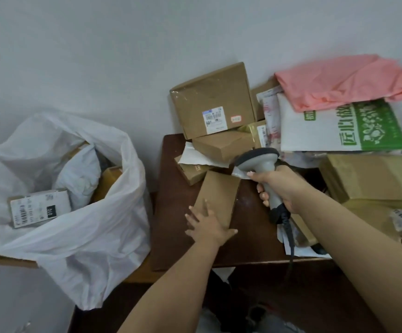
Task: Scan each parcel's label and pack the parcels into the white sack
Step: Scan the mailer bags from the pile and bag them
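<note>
A flat brown cardboard parcel (221, 195) lies on the dark wooden table (250, 239), plain side up, no label visible. My left hand (207, 224) rests on its near end, fingers spread over it. My right hand (279, 186) grips a grey barcode scanner (257, 162), its head just beyond the parcel's far end. The white sack (94, 224) stands open at the left, holding a labelled box (38, 209), a white mailer and another brown box.
Further parcels are piled at the back of the table: a large labelled box (213, 102), smaller boxes beneath it, a green-and-white bag (344, 126), a pink bag (349, 80). Brown boxes (373, 179) crowd the right edge. The scanner's cable hangs over the table's front.
</note>
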`<act>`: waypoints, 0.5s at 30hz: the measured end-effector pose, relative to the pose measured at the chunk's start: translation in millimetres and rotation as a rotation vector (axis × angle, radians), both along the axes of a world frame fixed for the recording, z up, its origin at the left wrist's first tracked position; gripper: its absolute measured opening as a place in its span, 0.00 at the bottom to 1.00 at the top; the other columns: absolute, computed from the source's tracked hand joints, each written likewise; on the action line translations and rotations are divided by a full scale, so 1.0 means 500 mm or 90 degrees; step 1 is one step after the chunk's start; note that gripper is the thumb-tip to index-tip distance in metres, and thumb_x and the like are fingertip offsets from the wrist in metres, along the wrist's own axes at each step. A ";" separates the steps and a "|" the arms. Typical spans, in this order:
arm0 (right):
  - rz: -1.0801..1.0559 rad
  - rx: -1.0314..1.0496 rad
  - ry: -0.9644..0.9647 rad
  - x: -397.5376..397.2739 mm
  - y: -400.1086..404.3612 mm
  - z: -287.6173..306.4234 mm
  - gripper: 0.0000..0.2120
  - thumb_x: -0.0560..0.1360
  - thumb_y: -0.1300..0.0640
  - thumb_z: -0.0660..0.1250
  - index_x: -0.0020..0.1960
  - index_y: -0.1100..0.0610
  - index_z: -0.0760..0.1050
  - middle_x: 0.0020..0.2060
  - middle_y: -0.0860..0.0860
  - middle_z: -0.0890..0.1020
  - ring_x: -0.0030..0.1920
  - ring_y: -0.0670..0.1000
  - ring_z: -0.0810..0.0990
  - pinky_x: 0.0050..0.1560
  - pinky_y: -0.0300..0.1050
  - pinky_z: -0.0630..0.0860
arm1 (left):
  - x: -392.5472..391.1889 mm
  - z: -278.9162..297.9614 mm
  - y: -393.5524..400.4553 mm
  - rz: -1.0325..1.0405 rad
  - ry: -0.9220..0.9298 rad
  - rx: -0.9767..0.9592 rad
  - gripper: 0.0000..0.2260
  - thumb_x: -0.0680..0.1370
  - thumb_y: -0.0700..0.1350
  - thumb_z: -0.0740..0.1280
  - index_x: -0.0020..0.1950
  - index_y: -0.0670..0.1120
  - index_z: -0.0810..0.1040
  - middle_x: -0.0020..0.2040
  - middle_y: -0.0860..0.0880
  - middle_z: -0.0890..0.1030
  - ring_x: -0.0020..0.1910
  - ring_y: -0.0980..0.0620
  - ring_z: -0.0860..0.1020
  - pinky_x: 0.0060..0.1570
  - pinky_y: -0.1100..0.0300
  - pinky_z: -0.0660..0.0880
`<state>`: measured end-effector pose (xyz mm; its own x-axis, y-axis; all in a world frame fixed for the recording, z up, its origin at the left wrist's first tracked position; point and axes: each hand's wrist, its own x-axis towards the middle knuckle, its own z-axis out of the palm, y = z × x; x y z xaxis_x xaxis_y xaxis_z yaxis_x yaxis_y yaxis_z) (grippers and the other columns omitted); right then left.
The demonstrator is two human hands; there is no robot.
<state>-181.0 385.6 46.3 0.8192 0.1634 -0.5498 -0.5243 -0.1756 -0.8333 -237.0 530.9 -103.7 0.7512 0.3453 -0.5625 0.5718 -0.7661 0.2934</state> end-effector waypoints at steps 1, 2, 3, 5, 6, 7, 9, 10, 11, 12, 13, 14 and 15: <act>-0.002 -0.001 0.003 0.000 -0.009 -0.004 0.09 0.77 0.60 0.70 0.44 0.62 0.71 0.27 0.55 0.70 0.22 0.49 0.66 0.21 0.39 0.67 | 0.000 -0.006 -0.005 0.005 0.000 0.015 0.55 0.68 0.65 0.72 0.79 0.53 0.37 0.77 0.37 0.36 0.77 0.34 0.40 0.70 0.35 0.54; -0.004 -0.001 0.007 0.000 -0.016 -0.008 0.09 0.77 0.60 0.70 0.44 0.62 0.71 0.27 0.55 0.70 0.22 0.49 0.66 0.21 0.38 0.66 | 0.000 -0.012 -0.007 0.003 -0.004 0.035 0.53 0.69 0.64 0.73 0.79 0.52 0.39 0.78 0.36 0.37 0.77 0.35 0.41 0.71 0.36 0.55; -0.004 -0.002 0.011 0.001 -0.022 -0.011 0.09 0.77 0.60 0.69 0.44 0.63 0.71 0.27 0.55 0.70 0.22 0.49 0.66 0.22 0.38 0.66 | -0.003 -0.015 -0.007 -0.002 -0.010 0.052 0.52 0.69 0.63 0.73 0.79 0.51 0.41 0.78 0.35 0.39 0.77 0.35 0.43 0.71 0.38 0.57; 0.003 -0.006 0.015 0.005 -0.030 -0.017 0.09 0.78 0.60 0.69 0.46 0.63 0.71 0.27 0.55 0.70 0.22 0.49 0.66 0.22 0.39 0.67 | -0.011 -0.018 -0.005 -0.016 -0.020 0.071 0.50 0.69 0.61 0.73 0.79 0.49 0.45 0.77 0.34 0.43 0.76 0.34 0.46 0.71 0.41 0.59; 0.006 -0.007 0.016 0.007 -0.032 -0.021 0.08 0.77 0.60 0.69 0.47 0.63 0.71 0.27 0.55 0.70 0.22 0.49 0.66 0.21 0.39 0.67 | -0.016 -0.018 0.000 -0.024 -0.021 0.064 0.49 0.68 0.60 0.73 0.79 0.49 0.45 0.77 0.34 0.45 0.75 0.33 0.47 0.70 0.42 0.60; 0.010 -0.006 0.019 0.008 -0.032 -0.025 0.08 0.77 0.60 0.69 0.47 0.64 0.71 0.27 0.55 0.70 0.22 0.49 0.66 0.21 0.39 0.67 | -0.022 -0.013 0.009 -0.030 -0.024 0.040 0.49 0.68 0.60 0.73 0.78 0.50 0.46 0.76 0.35 0.48 0.75 0.33 0.48 0.70 0.43 0.60; 0.017 -0.002 0.028 0.010 -0.030 -0.032 0.09 0.77 0.60 0.69 0.49 0.64 0.71 0.27 0.55 0.70 0.22 0.49 0.66 0.21 0.39 0.68 | -0.031 0.007 0.039 -0.010 -0.037 -0.087 0.45 0.69 0.59 0.72 0.78 0.51 0.50 0.74 0.38 0.56 0.73 0.36 0.56 0.69 0.47 0.62; 0.020 0.001 0.034 0.011 -0.028 -0.036 0.09 0.77 0.60 0.69 0.49 0.64 0.71 0.27 0.55 0.70 0.22 0.49 0.66 0.21 0.39 0.68 | -0.037 0.017 0.059 0.040 -0.044 -0.204 0.41 0.72 0.57 0.70 0.79 0.52 0.52 0.74 0.42 0.60 0.72 0.40 0.61 0.67 0.50 0.64; 0.021 0.003 0.039 0.010 -0.024 -0.039 0.09 0.77 0.60 0.70 0.49 0.64 0.71 0.27 0.55 0.70 0.22 0.49 0.67 0.22 0.39 0.68 | -0.047 0.027 0.079 0.115 -0.039 -0.337 0.35 0.75 0.55 0.68 0.78 0.52 0.56 0.73 0.45 0.65 0.69 0.44 0.66 0.64 0.52 0.66; 0.023 0.003 0.043 0.010 -0.019 -0.042 0.09 0.77 0.60 0.70 0.50 0.64 0.72 0.27 0.55 0.70 0.22 0.49 0.67 0.22 0.40 0.68 | -0.061 0.032 0.097 0.200 -0.021 -0.447 0.28 0.78 0.53 0.65 0.76 0.53 0.61 0.71 0.47 0.69 0.66 0.46 0.70 0.62 0.51 0.67; 0.026 0.001 0.043 0.009 -0.014 -0.043 0.09 0.77 0.60 0.70 0.50 0.64 0.72 0.28 0.55 0.71 0.23 0.49 0.67 0.22 0.40 0.68 | -0.078 0.033 0.116 0.285 -0.007 -0.519 0.22 0.79 0.52 0.62 0.72 0.53 0.67 0.68 0.47 0.73 0.63 0.47 0.72 0.60 0.49 0.67; 0.032 0.000 0.043 0.007 -0.008 -0.044 0.08 0.77 0.60 0.69 0.49 0.64 0.72 0.28 0.54 0.70 0.23 0.49 0.67 0.22 0.40 0.68 | -0.095 0.029 0.133 0.367 -0.005 -0.555 0.16 0.79 0.51 0.60 0.67 0.52 0.73 0.65 0.47 0.76 0.60 0.47 0.75 0.60 0.46 0.66; 0.038 0.001 0.044 0.006 -0.002 -0.043 0.08 0.77 0.60 0.69 0.49 0.63 0.72 0.28 0.54 0.70 0.23 0.49 0.67 0.22 0.41 0.68 | -0.109 0.021 0.148 0.440 -0.015 -0.570 0.13 0.78 0.50 0.59 0.60 0.51 0.75 0.64 0.46 0.77 0.58 0.47 0.76 0.61 0.45 0.66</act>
